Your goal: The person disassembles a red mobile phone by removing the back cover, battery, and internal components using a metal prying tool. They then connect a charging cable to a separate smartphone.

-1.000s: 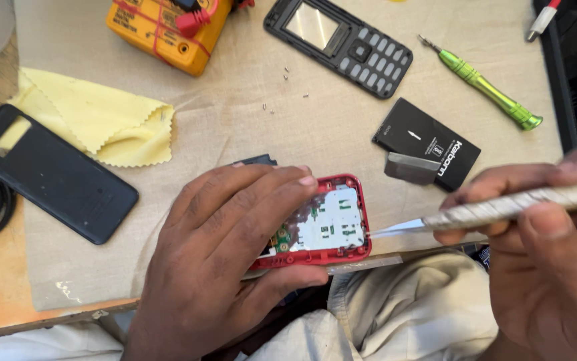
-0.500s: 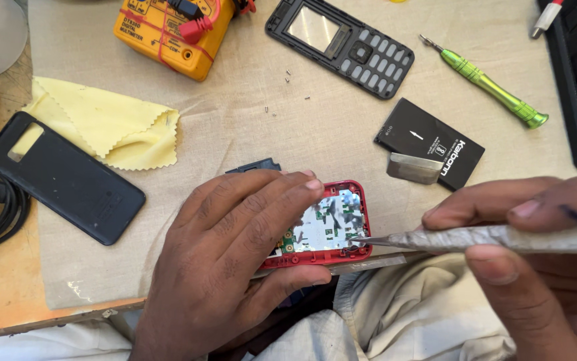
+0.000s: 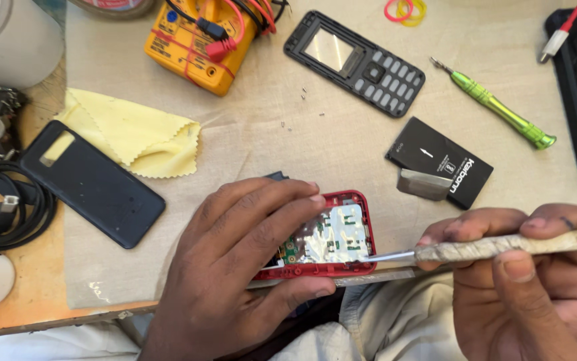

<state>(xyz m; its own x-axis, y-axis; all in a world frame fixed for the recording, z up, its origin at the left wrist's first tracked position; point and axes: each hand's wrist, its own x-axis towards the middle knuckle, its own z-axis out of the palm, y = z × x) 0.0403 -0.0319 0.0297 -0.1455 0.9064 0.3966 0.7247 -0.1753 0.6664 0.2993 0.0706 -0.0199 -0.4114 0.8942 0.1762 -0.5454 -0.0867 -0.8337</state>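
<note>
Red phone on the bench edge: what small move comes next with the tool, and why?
Probably ease the tool tip under the board's right edge and lever gently. The left hand pins the red phone, and the right hand has the tip right at that edge.

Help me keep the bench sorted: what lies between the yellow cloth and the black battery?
The head view shows only bare beige mat between the yellow cloth and black battery.

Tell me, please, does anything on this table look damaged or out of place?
The red phone under the left hand lies open, its circuit board bare. Its keypad cover and black battery lie apart above it. The right hand holds a tool with a worn, wrapped handle.
</note>
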